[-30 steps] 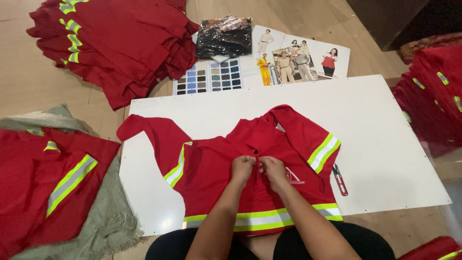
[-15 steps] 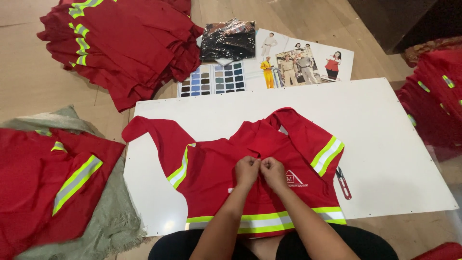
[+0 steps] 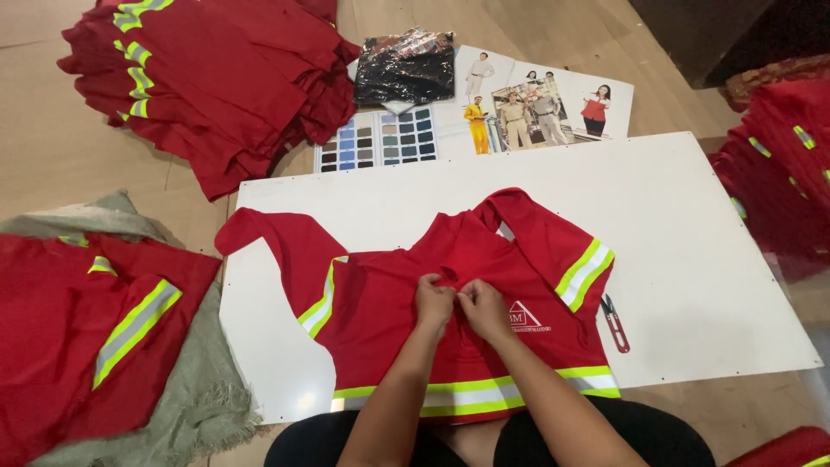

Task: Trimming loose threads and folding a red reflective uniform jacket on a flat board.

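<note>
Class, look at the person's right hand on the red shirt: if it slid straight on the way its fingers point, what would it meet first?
The right hand points up and to the left, so it would meet the left hand at once; their fingertips seem already touching on the red shirt, though the exact contact is hard to tell.

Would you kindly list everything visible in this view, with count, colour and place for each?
red shirt: one, red with yellow-silver reflective bands, spread on the board under the hands.
white board: one, white, flat on the floor, centre.
thread snips: one, red-handled, on the board right of the shirt.
shirt pile: one heap, red, top left.
folded shirts: red, on a green cloth, left.
more red garments: right edge.
colour swatch card: one, blues and greys, above the board.
photo sheet: one, beside it.
black packet: one, top centre.
left hand, right hand: both pinching the shirt's front.
</note>
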